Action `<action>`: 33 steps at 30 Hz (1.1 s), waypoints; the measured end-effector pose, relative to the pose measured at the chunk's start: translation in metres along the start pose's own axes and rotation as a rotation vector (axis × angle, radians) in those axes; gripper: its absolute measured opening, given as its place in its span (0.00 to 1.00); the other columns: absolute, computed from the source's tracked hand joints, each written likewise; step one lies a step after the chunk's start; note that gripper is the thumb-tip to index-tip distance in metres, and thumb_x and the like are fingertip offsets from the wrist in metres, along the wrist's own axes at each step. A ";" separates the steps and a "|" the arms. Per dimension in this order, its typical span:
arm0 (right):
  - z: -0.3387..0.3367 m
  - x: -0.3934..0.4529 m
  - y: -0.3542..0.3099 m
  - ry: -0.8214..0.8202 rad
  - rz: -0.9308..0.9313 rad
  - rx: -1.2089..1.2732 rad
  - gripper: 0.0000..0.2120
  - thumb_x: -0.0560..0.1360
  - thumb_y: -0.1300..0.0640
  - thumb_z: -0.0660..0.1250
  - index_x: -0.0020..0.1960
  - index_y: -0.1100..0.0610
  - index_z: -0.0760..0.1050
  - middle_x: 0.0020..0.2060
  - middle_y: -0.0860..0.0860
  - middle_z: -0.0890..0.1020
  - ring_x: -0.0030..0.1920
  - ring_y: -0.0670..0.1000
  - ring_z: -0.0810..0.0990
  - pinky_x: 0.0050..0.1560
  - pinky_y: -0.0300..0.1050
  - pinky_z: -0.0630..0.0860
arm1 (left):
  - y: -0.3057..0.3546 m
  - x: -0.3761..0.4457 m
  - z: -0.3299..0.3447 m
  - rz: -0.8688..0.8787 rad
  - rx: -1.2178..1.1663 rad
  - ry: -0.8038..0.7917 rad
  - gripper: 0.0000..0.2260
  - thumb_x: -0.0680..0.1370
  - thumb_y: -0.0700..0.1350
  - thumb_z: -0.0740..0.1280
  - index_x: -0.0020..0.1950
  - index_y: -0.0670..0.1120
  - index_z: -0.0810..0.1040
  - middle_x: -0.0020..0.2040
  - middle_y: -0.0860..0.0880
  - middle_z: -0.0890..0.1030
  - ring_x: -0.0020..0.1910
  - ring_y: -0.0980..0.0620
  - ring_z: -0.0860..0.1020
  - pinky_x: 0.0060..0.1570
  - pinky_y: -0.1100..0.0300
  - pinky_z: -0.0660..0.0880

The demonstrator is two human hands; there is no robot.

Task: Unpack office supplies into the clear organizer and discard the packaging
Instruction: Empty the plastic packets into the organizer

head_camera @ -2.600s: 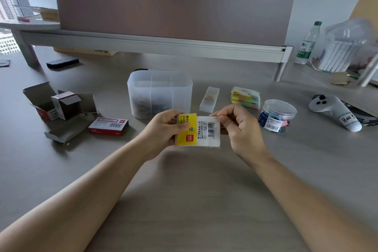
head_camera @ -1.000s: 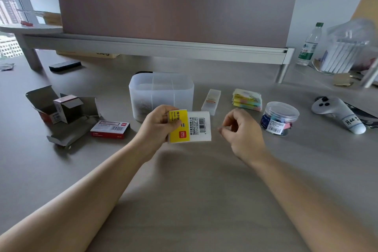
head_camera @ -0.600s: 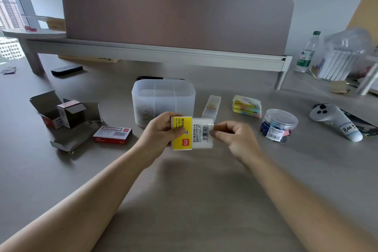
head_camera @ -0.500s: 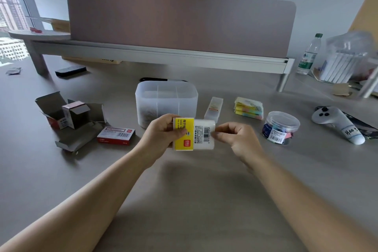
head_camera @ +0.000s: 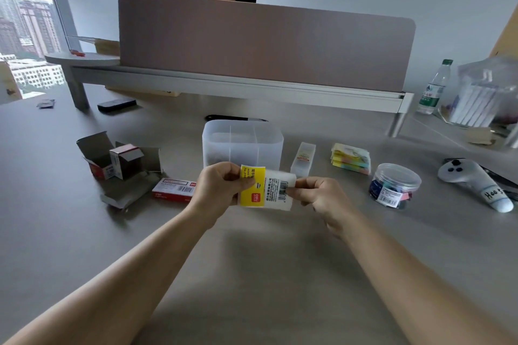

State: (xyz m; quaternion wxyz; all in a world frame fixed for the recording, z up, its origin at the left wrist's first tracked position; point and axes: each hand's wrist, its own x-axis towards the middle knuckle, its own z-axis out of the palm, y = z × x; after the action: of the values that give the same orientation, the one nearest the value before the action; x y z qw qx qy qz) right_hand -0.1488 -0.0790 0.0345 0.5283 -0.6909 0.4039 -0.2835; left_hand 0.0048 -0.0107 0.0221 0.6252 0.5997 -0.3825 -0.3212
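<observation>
I hold a small yellow-and-white packet [head_camera: 266, 189] above the desk, just in front of the clear organizer [head_camera: 242, 143]. My left hand [head_camera: 220, 190] grips its yellow end. My right hand [head_camera: 319, 196] pinches its white barcode end. The organizer is a frosted box with dividers, and something small and dark lies at its bottom left. On the desk sit a red staple box [head_camera: 175, 190], opened cardboard boxes [head_camera: 117, 161], a clear slim case [head_camera: 303, 159], pastel sticky notes [head_camera: 351, 158] and a round jar of clips [head_camera: 393, 185].
A white controller [head_camera: 473, 182] lies at the right. A water bottle [head_camera: 434, 87] and a plastic bag of white items [head_camera: 485, 95] stand at the back right. A brown partition [head_camera: 266, 42] crosses the back, with a person behind it. A black device [head_camera: 116, 105] lies at the back left.
My right hand let go of the packet, then came back and pinched its white end again. The camera tilted up, which brought the person behind the partition into view.
</observation>
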 end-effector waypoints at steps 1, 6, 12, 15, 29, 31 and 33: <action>0.000 0.000 0.000 0.006 0.004 -0.010 0.08 0.72 0.64 0.66 0.50 0.63 0.78 0.36 0.48 0.79 0.33 0.43 0.70 0.28 0.26 0.67 | -0.001 0.001 -0.001 0.000 0.004 0.000 0.06 0.71 0.33 0.67 0.36 0.42 0.75 0.36 0.48 0.80 0.27 0.59 0.81 0.30 0.63 0.80; -0.001 0.002 0.005 0.034 0.011 -0.001 0.02 0.70 0.62 0.69 0.39 0.57 0.78 0.32 0.48 0.79 0.30 0.46 0.68 0.21 0.26 0.64 | -0.008 0.004 -0.002 -0.018 0.008 0.014 0.04 0.72 0.35 0.67 0.38 0.42 0.75 0.38 0.48 0.80 0.31 0.56 0.81 0.32 0.63 0.80; -0.008 0.009 0.004 0.187 -0.007 0.081 0.07 0.70 0.63 0.69 0.34 0.55 0.75 0.28 0.51 0.75 0.24 0.45 0.68 0.22 0.32 0.64 | -0.004 0.009 -0.012 -0.001 -0.031 0.119 0.05 0.72 0.35 0.67 0.37 0.43 0.74 0.38 0.47 0.79 0.35 0.53 0.80 0.30 0.65 0.79; -0.010 0.012 0.000 0.209 -0.022 0.097 0.08 0.71 0.63 0.67 0.35 0.55 0.75 0.27 0.51 0.74 0.20 0.41 0.67 0.22 0.33 0.63 | -0.003 0.013 -0.024 0.021 0.037 0.177 0.07 0.72 0.35 0.67 0.38 0.45 0.73 0.38 0.48 0.79 0.36 0.53 0.78 0.30 0.67 0.77; -0.005 0.027 -0.023 0.268 -0.326 -0.023 0.08 0.71 0.62 0.68 0.38 0.50 0.77 0.16 0.43 0.74 0.18 0.41 0.67 0.21 0.30 0.65 | -0.015 0.007 -0.056 0.108 1.077 0.201 0.18 0.73 0.46 0.67 0.62 0.47 0.72 0.60 0.46 0.73 0.56 0.49 0.72 0.49 0.57 0.71; -0.004 0.024 -0.019 0.222 -0.326 -0.007 0.08 0.71 0.64 0.67 0.39 0.52 0.77 0.17 0.45 0.74 0.17 0.41 0.68 0.21 0.29 0.67 | -0.016 0.007 -0.055 0.129 1.089 0.189 0.19 0.73 0.47 0.67 0.63 0.47 0.71 0.62 0.46 0.71 0.61 0.48 0.69 0.54 0.55 0.70; -0.005 0.020 -0.014 0.146 -0.311 0.020 0.07 0.72 0.66 0.66 0.40 0.55 0.77 0.27 0.50 0.78 0.20 0.40 0.73 0.25 0.29 0.72 | -0.014 0.007 -0.054 0.153 1.095 0.160 0.19 0.73 0.48 0.67 0.63 0.47 0.71 0.65 0.46 0.70 0.64 0.47 0.67 0.58 0.54 0.68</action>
State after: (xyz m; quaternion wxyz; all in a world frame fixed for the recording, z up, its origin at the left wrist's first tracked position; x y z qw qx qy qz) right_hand -0.1392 -0.0972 0.0483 0.4542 -0.7173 0.3268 -0.4153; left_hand 0.0559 0.0095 0.0090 0.2712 0.8298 -0.4875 0.0172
